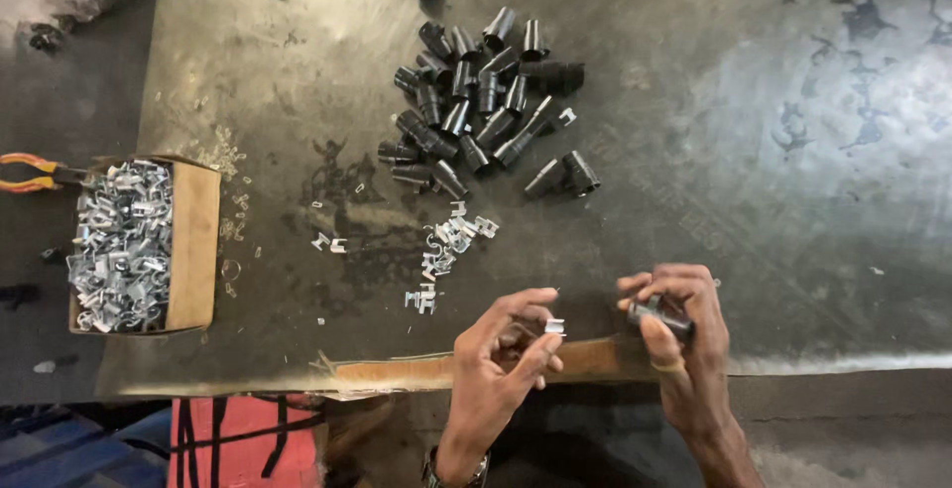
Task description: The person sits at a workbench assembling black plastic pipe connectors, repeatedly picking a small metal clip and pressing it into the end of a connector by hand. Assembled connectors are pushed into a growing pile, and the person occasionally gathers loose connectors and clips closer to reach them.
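Down at the near edge of the worktop (694, 101), the right hand (684, 349) grips a small black plastic sleeve (659, 317), its fingers (662, 285) curled over the piece and the thumb pressed under it, so that the sleeve lies roughly level and points toward the other hand. Just beside it, the left hand (501, 359) pinches a small bright metal clip (554, 326) between thumb and fingertips; clip and sleeve are near each other but apart. Both hands hover over a worn wooden strip (585, 359) that runs along the front rim of the dark, stained metal sheet. A little farther up and to the left of the hands lies a loose scatter of metal clips (446, 245), with a few stray ones lying apart toward the left. Beyond that, near the middle of the sheet, sits a heap of black sleeves (476, 101) lying every way, with one pair slightly apart on its right side and single ones farther off at the top. At the left edge stands an open cardboard box (193, 245) filled with more of the bright clips, some spilled just outside it. Pliers with orange and red handles (28, 173) lie touching the box's far left corner. Below the worktop's rim, a red and black object (238, 443) shows; what it is cannot be told.
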Motion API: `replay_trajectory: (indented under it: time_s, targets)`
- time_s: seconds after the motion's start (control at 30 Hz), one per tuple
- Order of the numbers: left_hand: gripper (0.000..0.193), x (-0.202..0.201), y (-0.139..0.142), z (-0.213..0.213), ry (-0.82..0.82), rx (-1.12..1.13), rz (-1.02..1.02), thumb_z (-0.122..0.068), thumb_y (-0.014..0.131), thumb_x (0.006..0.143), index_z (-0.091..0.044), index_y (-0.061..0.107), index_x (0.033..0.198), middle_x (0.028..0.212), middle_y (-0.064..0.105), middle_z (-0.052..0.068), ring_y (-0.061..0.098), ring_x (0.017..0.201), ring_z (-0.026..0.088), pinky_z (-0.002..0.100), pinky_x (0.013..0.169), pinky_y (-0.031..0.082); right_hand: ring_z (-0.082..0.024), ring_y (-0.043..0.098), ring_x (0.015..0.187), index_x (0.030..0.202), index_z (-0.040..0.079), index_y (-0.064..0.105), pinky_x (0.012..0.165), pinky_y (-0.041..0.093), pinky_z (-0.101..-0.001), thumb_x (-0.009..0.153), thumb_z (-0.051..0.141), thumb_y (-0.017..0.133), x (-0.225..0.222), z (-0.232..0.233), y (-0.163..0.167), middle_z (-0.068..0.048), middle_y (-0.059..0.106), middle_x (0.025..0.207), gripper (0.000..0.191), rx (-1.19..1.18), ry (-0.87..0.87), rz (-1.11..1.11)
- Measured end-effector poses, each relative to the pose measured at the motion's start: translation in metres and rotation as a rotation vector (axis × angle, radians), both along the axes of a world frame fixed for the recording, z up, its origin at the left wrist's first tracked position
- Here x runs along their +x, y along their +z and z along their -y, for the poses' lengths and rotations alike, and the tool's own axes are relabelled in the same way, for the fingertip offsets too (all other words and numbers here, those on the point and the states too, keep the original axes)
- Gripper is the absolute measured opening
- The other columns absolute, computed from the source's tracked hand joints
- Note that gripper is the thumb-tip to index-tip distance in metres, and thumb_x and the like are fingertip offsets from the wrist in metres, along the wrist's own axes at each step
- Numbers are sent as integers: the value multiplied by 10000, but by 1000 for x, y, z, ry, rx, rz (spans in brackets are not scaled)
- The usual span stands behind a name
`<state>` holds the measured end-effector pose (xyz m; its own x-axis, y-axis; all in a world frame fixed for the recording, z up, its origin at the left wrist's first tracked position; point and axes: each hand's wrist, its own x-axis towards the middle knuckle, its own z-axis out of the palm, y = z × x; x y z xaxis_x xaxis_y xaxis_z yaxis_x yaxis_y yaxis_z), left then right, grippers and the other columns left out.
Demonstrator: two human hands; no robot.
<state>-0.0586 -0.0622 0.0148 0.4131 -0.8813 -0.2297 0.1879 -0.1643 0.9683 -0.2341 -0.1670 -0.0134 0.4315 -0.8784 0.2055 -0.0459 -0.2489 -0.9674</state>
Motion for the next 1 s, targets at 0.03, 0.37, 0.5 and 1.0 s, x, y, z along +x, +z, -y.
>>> replay_trajectory:
  time_s: [0.03, 0.37, 0.5, 1.0]
  targets:
    - [245, 0, 1, 1, -23, 19, 3, -45, 716, 912, -25, 719, 1156, 907, 712, 27, 707, 695, 75, 201, 524, 525, -191, 644, 1127, 1206, 73, 488, 906, 572, -327, 1044, 247, 559, 2, 0, -1, -72, 525, 1238, 248, 87, 48, 165]
    - [203, 4, 5, 1, -31, 1, -9, -56, 754, 910, -11, 733, 1107, 937, 727, 45, 736, 720, 92, 204, 528, 536, -136, 564, 889, 1357, 73, 437, 834, 519, -291, 933, 154, 507, -9, -6, -5, -92, 589, 1086, 437, 213, 176, 1]
    - [225, 4, 5, -2, -11, -46, 21, -30, 757, 899, -14, 723, 1121, 952, 725, 47, 739, 713, 98, 208, 524, 541, -162, 667, 984, 1259, 70, 552, 899, 567, -320, 985, 77, 563, -1, -7, 4, -117, 618, 1234, 274, 24, 235, -109]
    - [228, 2, 15, -7, -96, -164, 377, -61, 832, 872, -30, 732, 1074, 951, 739, 44, 742, 765, 94, 218, 645, 602, -195, 731, 1055, 1112, 81, 758, 879, 610, -312, 681, -31, 805, 14, -19, 11, -53, 750, 1131, 448, -86, 65, -226]
